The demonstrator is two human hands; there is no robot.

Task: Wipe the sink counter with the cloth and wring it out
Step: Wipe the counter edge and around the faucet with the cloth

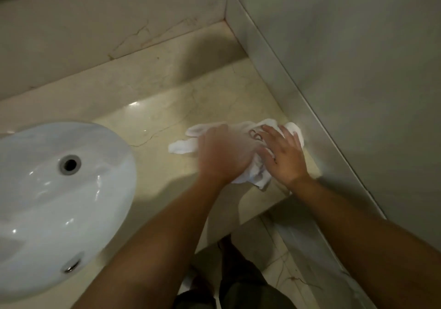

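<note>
A white cloth (191, 139) with a dark printed mark lies crumpled on the beige marble counter (155, 108), close to the right side wall. My right hand (284, 155) lies flat on the cloth's right part with its fingers spread. My left hand (224, 153) is on the cloth's left part, blurred by motion; its fingers are hidden in the blur, so its grip cannot be told. Part of the cloth sticks out to the left of my left hand and part bunches between my wrists.
A white oval basin (59, 201) with a drain hole sits in the counter at the left. A marble backsplash (107, 22) runs along the back and a wall (346, 69) closes the right side. The counter's front edge (250, 215) drops to a tiled floor.
</note>
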